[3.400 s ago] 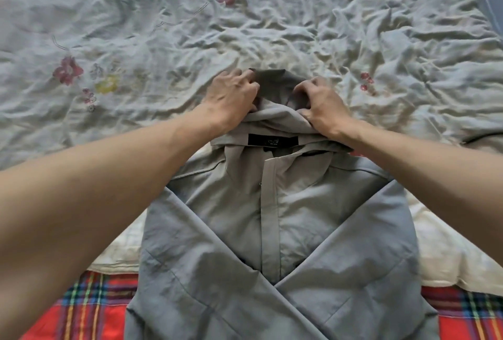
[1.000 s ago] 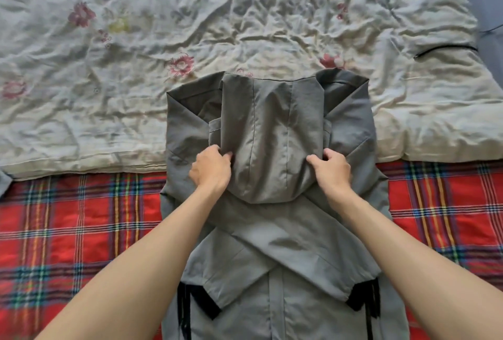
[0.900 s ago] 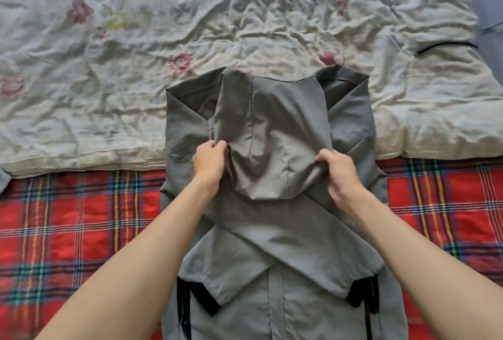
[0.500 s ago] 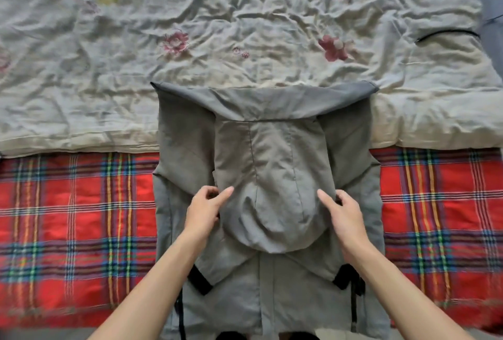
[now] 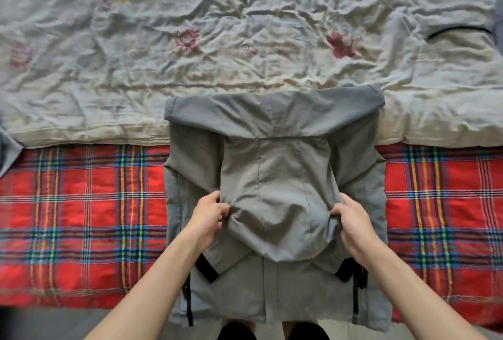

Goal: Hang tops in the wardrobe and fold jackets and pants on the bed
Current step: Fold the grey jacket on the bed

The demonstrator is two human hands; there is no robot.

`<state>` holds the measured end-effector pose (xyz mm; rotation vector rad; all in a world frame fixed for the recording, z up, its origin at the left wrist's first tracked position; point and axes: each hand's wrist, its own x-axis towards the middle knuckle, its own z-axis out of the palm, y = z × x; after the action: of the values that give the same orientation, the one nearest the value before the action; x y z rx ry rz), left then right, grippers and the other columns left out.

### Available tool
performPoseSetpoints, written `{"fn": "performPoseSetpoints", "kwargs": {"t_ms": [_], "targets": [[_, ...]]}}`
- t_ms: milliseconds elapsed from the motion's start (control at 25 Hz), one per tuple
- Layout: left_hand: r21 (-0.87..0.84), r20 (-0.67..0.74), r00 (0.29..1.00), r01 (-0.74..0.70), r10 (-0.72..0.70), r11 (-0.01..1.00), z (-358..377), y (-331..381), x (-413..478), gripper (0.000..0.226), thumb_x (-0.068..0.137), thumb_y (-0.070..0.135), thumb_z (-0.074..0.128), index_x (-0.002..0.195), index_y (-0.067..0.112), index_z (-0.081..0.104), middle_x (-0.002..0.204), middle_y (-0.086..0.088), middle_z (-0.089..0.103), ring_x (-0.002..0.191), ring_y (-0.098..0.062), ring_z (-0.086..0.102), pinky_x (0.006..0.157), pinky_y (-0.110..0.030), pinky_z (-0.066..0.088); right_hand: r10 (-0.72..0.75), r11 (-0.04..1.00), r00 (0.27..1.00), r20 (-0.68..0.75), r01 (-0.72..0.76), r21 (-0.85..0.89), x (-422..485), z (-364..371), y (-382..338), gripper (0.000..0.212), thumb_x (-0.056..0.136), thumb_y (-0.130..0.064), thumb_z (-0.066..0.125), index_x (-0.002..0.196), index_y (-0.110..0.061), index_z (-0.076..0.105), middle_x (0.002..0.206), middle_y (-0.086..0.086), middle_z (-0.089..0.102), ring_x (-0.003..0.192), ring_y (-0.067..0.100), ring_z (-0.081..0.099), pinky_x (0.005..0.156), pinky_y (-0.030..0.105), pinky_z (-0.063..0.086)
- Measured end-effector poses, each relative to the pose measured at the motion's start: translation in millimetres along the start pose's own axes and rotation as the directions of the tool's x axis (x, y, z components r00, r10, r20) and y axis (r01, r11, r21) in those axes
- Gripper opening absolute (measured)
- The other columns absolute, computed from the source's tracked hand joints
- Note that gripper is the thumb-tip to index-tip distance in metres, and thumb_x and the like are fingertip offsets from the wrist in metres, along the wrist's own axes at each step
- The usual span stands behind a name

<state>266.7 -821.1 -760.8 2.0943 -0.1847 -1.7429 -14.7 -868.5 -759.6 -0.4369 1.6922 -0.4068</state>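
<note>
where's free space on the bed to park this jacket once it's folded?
Bare plaid blanket left of the jacket, up to a grey cloth corner at the left edge; another plaid stretch on the jacket's right. The floral quilt beyond is open apart from a black cord far right. Crowded: the centre, where left hand and right hand grip the hood.

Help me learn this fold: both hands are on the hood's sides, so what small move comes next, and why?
Probably draw the hood outward and lay it flat. The left hand and right hand each pinch a side of it, the cloth puckers at both grips, and its rounded tip bulges over the jacket.
</note>
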Motion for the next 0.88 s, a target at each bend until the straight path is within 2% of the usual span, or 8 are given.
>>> {"fn": "performPoseSetpoints", "kwargs": {"t_ms": [80, 200, 280, 440, 600, 760, 800, 880], "targets": [[0.079, 0.043, 0.999, 0.029, -0.033, 0.996, -4, 2, 1, 0.031, 0.055, 0.001, 0.05, 0.083, 0.004, 0.063, 0.071, -0.01, 0.048, 0.053, -0.016, 0.036, 0.051, -0.026, 0.024, 0.07, 0.997, 0.996, 0.06, -0.072, 0.042, -4, -1, -1, 0.033, 0.073, 0.009, 0.037, 0.098, 0.014, 0.058, 0.088, 0.018, 0.062, 0.084, 0.026, 0.056, 0.073, 0.034, 0.04], [0.264, -0.023, 1.0, 0.019, -0.014, 0.964, -11, 14, 3, 0.011, 0.066, 0.005, 0.053, 0.073, 0.011, 0.059, 0.056, -0.002, 0.046, 0.045, -0.015, 0.036, 0.047, -0.022, 0.03, -0.001, 0.93, 0.999, 0.033, 0.013, -0.367, -8, -9, -9, 0.013, 0.078, -0.002, 0.05, 0.084, -0.007, 0.061, 0.08, 0.006, 0.062, 0.074, 0.02, 0.055, 0.066, 0.034, 0.041], [0.184, -0.173, 0.978, -0.08, 0.113, 0.98, -15, 41, 8, 0.006, 0.077, 0.013, 0.058, 0.081, 0.015, 0.062, 0.071, -0.007, 0.062, 0.054, -0.016, 0.051, 0.05, -0.024, 0.039, -0.166, 0.899, 0.984, -0.059, 0.126, -0.419, 2, -14, -36, 0.021, 0.087, -0.008, 0.061, 0.108, -0.012, 0.064, 0.102, 0.006, 0.068, 0.094, 0.021, 0.063, 0.085, 0.041, 0.052], [-0.375, -0.336, 0.936, -0.231, 0.1, 0.898, -34, 127, 40, 0.03, 0.093, 0.036, 0.062, 0.115, 0.016, 0.058, 0.101, -0.005, 0.065, 0.083, -0.018, 0.064, 0.065, -0.029, 0.052, -0.115, 0.935, 0.993, -0.001, 0.108, 0.339, 50, -14, -138, 0.047, 0.096, -0.029, 0.061, 0.137, -0.01, 0.047, 0.121, 0.007, 0.059, 0.11, 0.02, 0.058, 0.099, 0.033, 0.046], [-0.696, -0.345, 0.935, -0.2, -0.078, 0.689, -47, 170, 84, 0.037, 0.094, 0.024, 0.067, 0.126, 0.009, 0.058, 0.119, -0.008, 0.068, 0.094, -0.023, 0.068, 0.057, -0.036, 0.056, 0.015, 0.841, 0.991, -0.134, 0.06, 0.537, 112, -15, -173, 0.008, 0.099, -0.026, 0.057, 0.102, -0.019, 0.057, 0.11, 0.001, 0.062, 0.107, 0.019, 0.061, 0.101, 0.035, 0.048], [-0.115, -0.771, 0.636, -0.203, 0.041, 0.972, -45, 155, 78, 0.039, 0.087, 0.008, 0.063, 0.124, 0.006, 0.051, 0.131, -0.016, 0.057, 0.115, -0.031, 0.057, 0.095, -0.036, 0.047, -0.41, 0.894, 0.712, -0.57, 0.189, -0.407, 121, -21, -156, 0.031, 0.087, -0.02, 0.056, 0.116, -0.013, 0.053, 0.124, 0.014, 0.055, 0.119, 0.035, 0.054, 0.098, 0.044, 0.044], [0.222, -0.804, 0.513, -0.211, 0.301, 0.952, -41, 152, 75, 0.046, 0.088, 0.014, 0.062, 0.13, 0.007, 0.047, 0.139, -0.018, 0.05, 0.126, -0.033, 0.049, 0.104, -0.038, 0.038, -0.622, 0.749, 0.6, -0.503, 0.269, -0.606, 113, -15, -156, 0.039, 0.088, -0.016, 0.055, 0.126, -0.012, 0.049, 0.133, 0.017, 0.048, 0.122, 0.035, 0.049, 0.1, 0.044, 0.04], [0.728, -0.453, 0.368, -0.373, 0.812, 0.576, -18, 156, 70, 0.059, 0.093, 0.029, 0.056, 0.145, 0.009, 0.038, 0.154, -0.017, 0.035, 0.142, -0.031, 0.031, 0.116, -0.037, 0.02, -0.908, 0.327, 0.405, -0.11, 0.52, -0.789, 93, 22, -159, 0.046, 0.092, -0.021, 0.055, 0.137, -0.015, 0.046, 0.141, 0.014, 0.042, 0.129, 0.031, 0.041, 0.107, 0.043, 0.034]]}}
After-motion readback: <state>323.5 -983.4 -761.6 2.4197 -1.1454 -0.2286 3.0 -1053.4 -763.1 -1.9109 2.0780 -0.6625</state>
